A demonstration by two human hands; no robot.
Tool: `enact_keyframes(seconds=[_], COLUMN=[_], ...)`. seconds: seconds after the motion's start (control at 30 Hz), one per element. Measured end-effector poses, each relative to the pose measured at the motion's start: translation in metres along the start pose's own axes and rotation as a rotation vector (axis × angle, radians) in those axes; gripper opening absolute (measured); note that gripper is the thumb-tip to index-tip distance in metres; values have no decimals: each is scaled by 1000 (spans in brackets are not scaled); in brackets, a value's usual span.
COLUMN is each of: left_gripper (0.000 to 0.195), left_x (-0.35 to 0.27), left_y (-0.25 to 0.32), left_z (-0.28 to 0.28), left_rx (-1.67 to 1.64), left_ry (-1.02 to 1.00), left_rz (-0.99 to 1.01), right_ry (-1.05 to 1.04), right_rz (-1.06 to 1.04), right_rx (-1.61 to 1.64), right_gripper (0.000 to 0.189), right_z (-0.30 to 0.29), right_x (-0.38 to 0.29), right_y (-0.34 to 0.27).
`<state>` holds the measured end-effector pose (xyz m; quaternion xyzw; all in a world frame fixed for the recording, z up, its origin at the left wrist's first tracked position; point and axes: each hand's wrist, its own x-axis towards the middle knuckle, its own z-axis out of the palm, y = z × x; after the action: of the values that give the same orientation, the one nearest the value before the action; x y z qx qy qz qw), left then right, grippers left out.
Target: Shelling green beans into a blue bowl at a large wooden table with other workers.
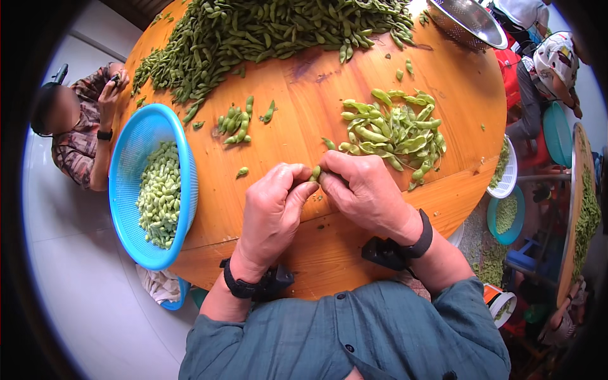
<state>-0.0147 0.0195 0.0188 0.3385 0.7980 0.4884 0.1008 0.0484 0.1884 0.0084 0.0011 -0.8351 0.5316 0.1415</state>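
Between my fingertips, over the round wooden table (280,237), is a green soybean pod (315,174). My left hand (275,209) pinches one end with thumb and forefinger, and my right hand (365,190) grips the other end. Just beyond my right hand lies a loose pile of pale, flattened pods (394,128), several of them split. A smaller cluster of plump pods (236,121) rests ahead of my left hand. To the left, a blue plastic colander (192,190) holds shelled green beans (161,199).
A large heap of soybean pods (266,33) covers the table's far side. A metal colander (468,23) stands at the far right edge. One person (80,123) sits at the left with raised hands. More people, basins and a second table (570,213) are at the right.
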Motion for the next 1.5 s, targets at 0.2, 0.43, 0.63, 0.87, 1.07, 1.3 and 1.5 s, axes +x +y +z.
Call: enact_keyframes(seconds=[0.2,0.43,0.63,0.87,1.07,1.3,1.5], left_gripper=[16,20,22,31,40,37,31], left_x=[-1,2,3,3,1,0,2], left_y=[1,-10,-18,-6,-19,-18,-14], left_z=[-5,-10,-10,-2,4,11,14], left_rx=[-760,-948,-1112,-923,-992,-1091,-1172], left_ry=[-98,-98,-214,-300,-309,-265,-234], left_rz=[-425,-570,-634,-570,-552,-611,-586], right_ry=[39,71,66,63,97,105,138], right_rz=[51,143,-9,-80,-88,-176,-175], right_rx=[9,-312,-31,-27,-54,-194,-199], right_gripper=[9,21,15,5,6,9,5], right_z=[-2,-9,-10,-8,-2,1,0], right_x=[4,1,3,2,1,-2,-3], right_y=[-5,-1,-5,-7,-5,-1,-3])
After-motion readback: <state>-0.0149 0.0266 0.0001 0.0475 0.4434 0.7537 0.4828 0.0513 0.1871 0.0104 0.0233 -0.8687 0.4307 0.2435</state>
